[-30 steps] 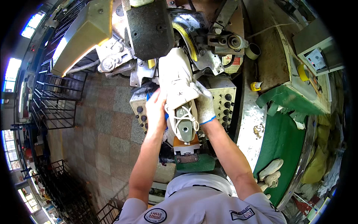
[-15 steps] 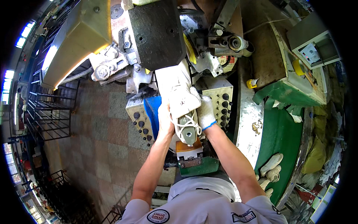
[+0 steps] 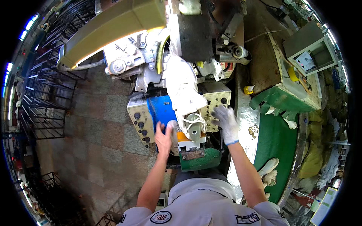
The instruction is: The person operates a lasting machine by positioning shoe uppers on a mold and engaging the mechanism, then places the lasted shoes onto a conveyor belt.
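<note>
A white shoe upper (image 3: pixel 183 81) with loose laces sits in the machine, its toe end under the black machine head (image 3: pixel 194 35). A grey shoe last (image 3: pixel 194 131) shows in its opening, above an orange-and-white rest. Bare, my left hand (image 3: pixel 163 140) is apart from the shoe on its left, fingers spread, beside a pale rounded part and in front of a blue panel (image 3: pixel 160 107). On the other side my right hand (image 3: pixel 227 126), in a white knit glove, is open with its fingers apart, near the knobbed control box. Neither hand holds anything.
Control boxes with black knobs (image 3: pixel 141 124) flank the shoe. A beige machine arm (image 3: pixel 113 28) reaches over from the upper left. To the right runs a green conveyor belt (image 3: pixel 279 145) with several shoes (image 3: pixel 268 168). Black metal racks (image 3: pixel 45 94) stand at far left.
Both hands have let go of the shoe and moved apart, left hand leftward and down, right hand rightward. The shoe stays under the machine head. The whole view has shifted a little.
</note>
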The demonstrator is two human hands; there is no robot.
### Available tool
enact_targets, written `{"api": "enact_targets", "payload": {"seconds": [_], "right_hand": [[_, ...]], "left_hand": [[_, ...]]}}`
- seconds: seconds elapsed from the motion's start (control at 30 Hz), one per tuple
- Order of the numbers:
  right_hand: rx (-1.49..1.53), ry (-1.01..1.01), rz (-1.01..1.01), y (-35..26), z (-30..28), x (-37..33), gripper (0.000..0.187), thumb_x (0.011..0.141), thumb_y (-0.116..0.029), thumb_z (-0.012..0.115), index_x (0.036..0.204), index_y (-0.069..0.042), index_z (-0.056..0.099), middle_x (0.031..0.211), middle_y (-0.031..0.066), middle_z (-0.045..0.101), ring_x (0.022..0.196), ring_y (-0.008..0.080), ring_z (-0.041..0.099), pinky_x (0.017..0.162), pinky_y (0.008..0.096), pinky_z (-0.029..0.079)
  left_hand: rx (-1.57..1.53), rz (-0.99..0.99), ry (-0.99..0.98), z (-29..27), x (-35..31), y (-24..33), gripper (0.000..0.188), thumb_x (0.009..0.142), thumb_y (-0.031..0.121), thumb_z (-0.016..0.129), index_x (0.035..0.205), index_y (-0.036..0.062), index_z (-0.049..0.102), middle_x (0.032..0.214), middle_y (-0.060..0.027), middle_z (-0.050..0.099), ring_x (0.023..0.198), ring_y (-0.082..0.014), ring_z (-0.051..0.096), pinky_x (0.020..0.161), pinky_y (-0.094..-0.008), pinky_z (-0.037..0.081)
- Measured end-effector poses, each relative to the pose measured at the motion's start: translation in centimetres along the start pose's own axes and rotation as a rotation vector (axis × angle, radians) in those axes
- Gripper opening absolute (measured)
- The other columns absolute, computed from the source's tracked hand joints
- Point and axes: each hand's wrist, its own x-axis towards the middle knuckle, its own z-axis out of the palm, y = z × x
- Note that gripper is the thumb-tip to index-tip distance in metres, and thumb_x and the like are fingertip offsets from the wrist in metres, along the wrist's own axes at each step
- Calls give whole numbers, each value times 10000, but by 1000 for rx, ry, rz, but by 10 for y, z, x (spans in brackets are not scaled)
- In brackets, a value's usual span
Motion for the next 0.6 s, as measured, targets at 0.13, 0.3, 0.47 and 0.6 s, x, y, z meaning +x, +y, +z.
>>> {"api": "enact_targets", "payload": {"seconds": [0.13,0.3,0.47,0.6], "right_hand": [[51,108,29,7,-49,-39,593,1007,-343,616,1406,82,503,1269,225,660,1079,347,698,832,420,601],[8,76,30,0,-52,-61,517,1009,-262,618,1389,74,516,1193,204,684,1039,326,711,800,401,608],[-74,-5,-50,-26,-44,-80,566,1018,-302,607,1392,107,493,1254,237,650,1084,327,696,868,402,599],[-258,-90,-92,-52,-2,-119,791,944,-460,690,1421,129,460,1277,257,640,1129,323,681,922,390,579]], "left_hand": [[133,234,3,36,-34,-71,557,833,336,729,1221,-30,568,1090,-263,655,1029,-464,618,922,-539,483],[237,112,-167,16,-19,-66,624,816,417,749,1220,-27,578,1055,-256,695,979,-459,662,881,-519,515],[197,1,-217,-63,-47,-3,649,790,478,780,1190,-10,629,1029,-254,724,969,-415,704,868,-477,540],[-152,4,-218,-151,-69,92,617,768,277,823,1269,-18,616,1064,-156,735,971,-253,712,878,-371,549]]}}
